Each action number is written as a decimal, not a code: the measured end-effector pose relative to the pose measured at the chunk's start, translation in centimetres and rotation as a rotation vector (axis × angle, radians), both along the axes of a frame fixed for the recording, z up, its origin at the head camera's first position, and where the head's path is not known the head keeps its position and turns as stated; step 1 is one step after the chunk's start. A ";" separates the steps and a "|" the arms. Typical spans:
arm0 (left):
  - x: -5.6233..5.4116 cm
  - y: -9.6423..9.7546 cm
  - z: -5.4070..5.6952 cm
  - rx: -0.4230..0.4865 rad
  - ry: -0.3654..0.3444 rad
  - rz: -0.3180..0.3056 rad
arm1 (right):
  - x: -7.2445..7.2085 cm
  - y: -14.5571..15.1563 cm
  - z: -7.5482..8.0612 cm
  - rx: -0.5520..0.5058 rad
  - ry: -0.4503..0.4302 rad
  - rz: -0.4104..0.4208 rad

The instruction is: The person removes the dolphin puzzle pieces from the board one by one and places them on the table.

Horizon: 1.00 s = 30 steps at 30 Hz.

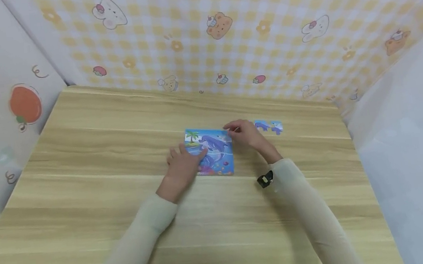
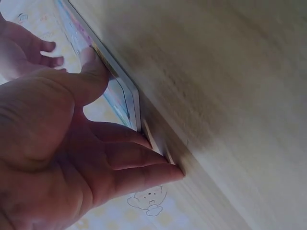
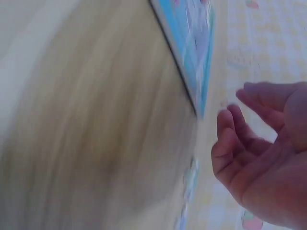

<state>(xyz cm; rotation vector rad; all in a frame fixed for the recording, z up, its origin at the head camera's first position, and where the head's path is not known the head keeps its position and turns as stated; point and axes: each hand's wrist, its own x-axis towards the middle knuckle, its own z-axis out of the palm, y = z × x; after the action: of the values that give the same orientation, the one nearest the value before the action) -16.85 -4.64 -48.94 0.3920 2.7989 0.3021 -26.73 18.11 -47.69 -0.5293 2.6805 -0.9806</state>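
Observation:
A dolphin jigsaw puzzle (image 1: 220, 164) in a flat tray lies on the wooden table. My left hand (image 1: 182, 167) is at its left side, with the thumb resting on the picture. In the left wrist view, the other fingers (image 2: 144, 177) reach down straight past the puzzle's edge to the tabletop. My right hand (image 1: 247, 134) hovers by the puzzle's top right corner, fingers loosely bent. The right wrist view shows a gap between its thumb and fingers (image 3: 225, 153), with nothing held there. Just right of this hand are loose puzzle pieces (image 1: 277, 127) with dolphin parts.
The wooden table (image 1: 96, 200) runs back to a yellow checked cloth wall (image 1: 191, 41) with cartoon prints. Pale walls stand to the left and right. A small black device (image 1: 265, 179) is attached at my right wrist, by the sleeve cuff.

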 end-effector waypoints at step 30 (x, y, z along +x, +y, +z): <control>0.1 0.2 0.2 -0.080 0.049 -0.081 | 0.7 -7.7 -0.2 0.008 -0.256 0.153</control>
<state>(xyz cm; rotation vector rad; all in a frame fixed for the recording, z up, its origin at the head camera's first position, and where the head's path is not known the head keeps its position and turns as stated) -16.74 -4.47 -48.77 0.4987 2.8233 0.1646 -26.04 10.40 -47.85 -0.5568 2.3801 -0.9261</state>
